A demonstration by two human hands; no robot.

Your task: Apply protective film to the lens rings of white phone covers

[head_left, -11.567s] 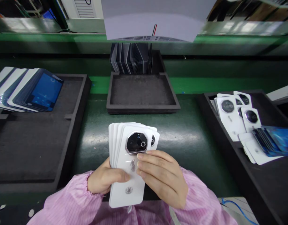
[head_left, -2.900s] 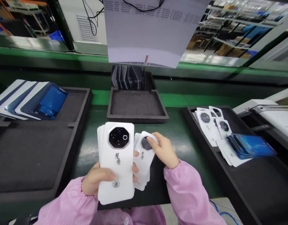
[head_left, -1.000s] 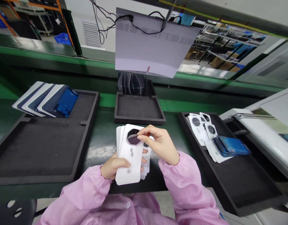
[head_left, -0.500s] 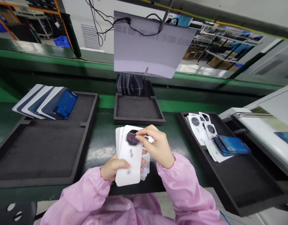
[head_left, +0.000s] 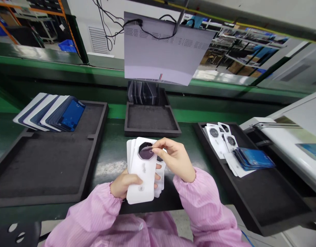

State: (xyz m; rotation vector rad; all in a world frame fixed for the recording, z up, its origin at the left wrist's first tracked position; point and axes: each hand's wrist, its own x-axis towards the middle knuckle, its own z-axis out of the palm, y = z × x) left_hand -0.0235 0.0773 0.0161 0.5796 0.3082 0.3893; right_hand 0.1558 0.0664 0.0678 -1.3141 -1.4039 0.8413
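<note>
My left hand (head_left: 123, 182) is closed around a fanned stack of white phone back covers (head_left: 142, 175), each with a dark octagonal camera window, held upright above the green bench. My right hand (head_left: 173, 158) pinches a thin film tab (head_left: 147, 148) at the top cover's camera window (head_left: 145, 151). A few more covers fan out behind the top one, partly hidden by my right hand. Both sleeves are pink.
A wide black foam tray (head_left: 44, 164) on the left holds blue-filmed panels (head_left: 53, 112). A small black tray (head_left: 151, 120) with upright dark panels stands ahead. A black tray (head_left: 263, 192) on the right holds white covers (head_left: 219, 139) and blue panels (head_left: 253, 159). A grey lamp panel (head_left: 165, 51) hangs overhead.
Over the last second my right hand's pinch has stayed at the camera window, shifting slightly with the film tab. Earlier it held a separate fan of covers to the right of the stack.
</note>
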